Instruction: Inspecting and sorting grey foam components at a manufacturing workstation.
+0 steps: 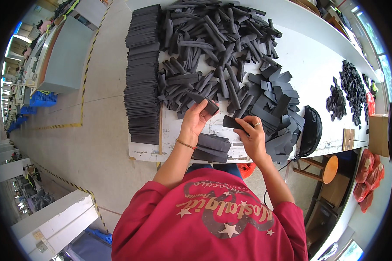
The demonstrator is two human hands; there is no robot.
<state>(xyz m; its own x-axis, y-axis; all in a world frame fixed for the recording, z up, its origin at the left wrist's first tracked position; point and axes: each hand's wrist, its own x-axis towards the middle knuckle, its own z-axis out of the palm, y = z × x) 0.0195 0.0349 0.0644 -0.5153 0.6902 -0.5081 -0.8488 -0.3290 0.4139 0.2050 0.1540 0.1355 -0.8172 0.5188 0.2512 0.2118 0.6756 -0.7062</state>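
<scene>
My left hand (197,116) is closed on a black rolled fabric piece (211,107), pinched between thumb and fingers just above the near part of the table. To its right, my right hand (253,135) grips a flat black strip (231,122) that points toward the left hand, with a small gap between the two pieces. A low stack of flat black pieces (211,148) lies at the table's front edge, between my forearms. Beyond my hands is a heap of black rolled pieces (213,41). Loose flat black pieces (274,102) are spread right of it.
A long, tight row of black pieces (142,78) lines the left side of the white table (322,52). A black mesh-covered object (310,130) stands at the right. Smaller dark heaps (353,89) lie farther right. A wooden stool (329,169) is below the table edge.
</scene>
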